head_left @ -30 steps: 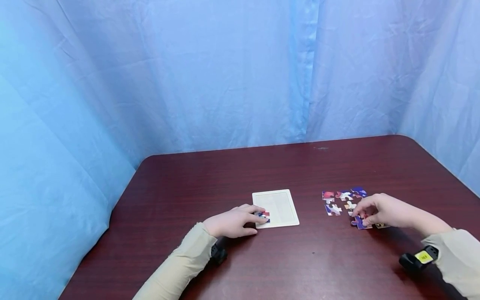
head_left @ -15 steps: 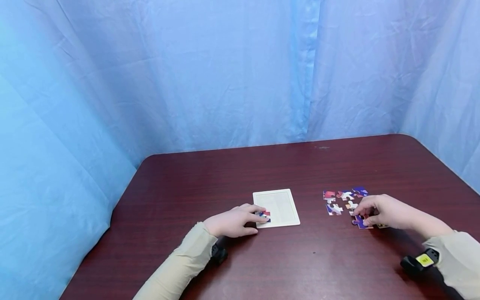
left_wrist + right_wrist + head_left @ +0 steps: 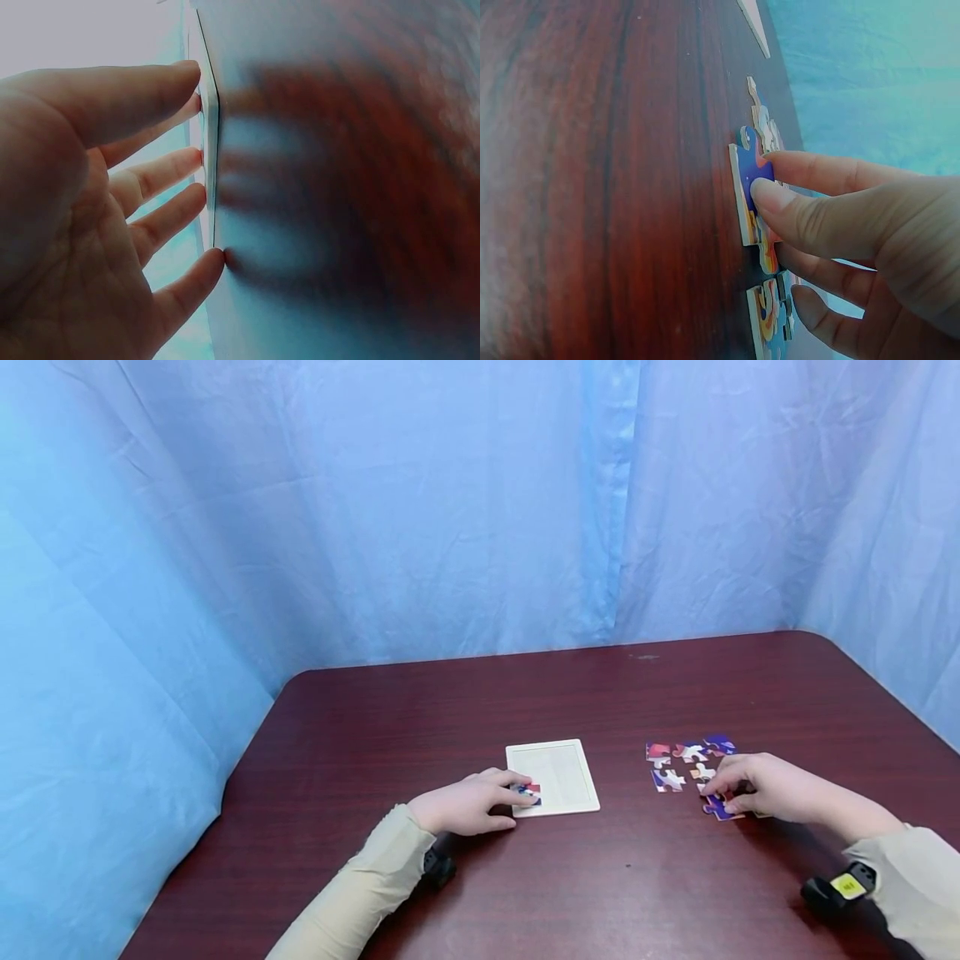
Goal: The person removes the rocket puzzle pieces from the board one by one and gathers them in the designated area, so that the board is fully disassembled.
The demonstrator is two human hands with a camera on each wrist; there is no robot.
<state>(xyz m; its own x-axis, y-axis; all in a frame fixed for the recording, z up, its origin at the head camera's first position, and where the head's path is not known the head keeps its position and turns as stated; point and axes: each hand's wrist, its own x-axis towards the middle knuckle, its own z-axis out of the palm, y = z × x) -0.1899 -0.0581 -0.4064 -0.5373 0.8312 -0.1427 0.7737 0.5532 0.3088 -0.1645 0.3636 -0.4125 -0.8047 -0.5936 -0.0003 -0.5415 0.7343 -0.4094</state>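
Note:
My left hand [image 3: 471,802] rests its extended fingertips at the near left corner of a white puzzle tray [image 3: 568,777]. A puzzle piece [image 3: 534,790] in red and blue lies in that corner, partly hidden under the fingers. On the right, my right hand [image 3: 780,789] has thumb and index finger on a dark blue puzzle piece [image 3: 717,808] with an orange edge. The right wrist view shows the thumb on this blue piece [image 3: 748,166] and the index fingertip at its far edge, the piece low over the table. In the left wrist view the tray [image 3: 211,150] appears edge-on.
Several loose puzzle pieces lie beyond the right hand, among them a red one [image 3: 657,750], a white one [image 3: 667,779] and a blue one [image 3: 718,744]. A dark reddish wooden table [image 3: 420,718] bears everything. Blue curtains [image 3: 450,527] hang around it.
My right hand has dipped slightly, its index fingertip shifting a little to the left over the blue puzzle piece. The left hand keeps its place on the tray.

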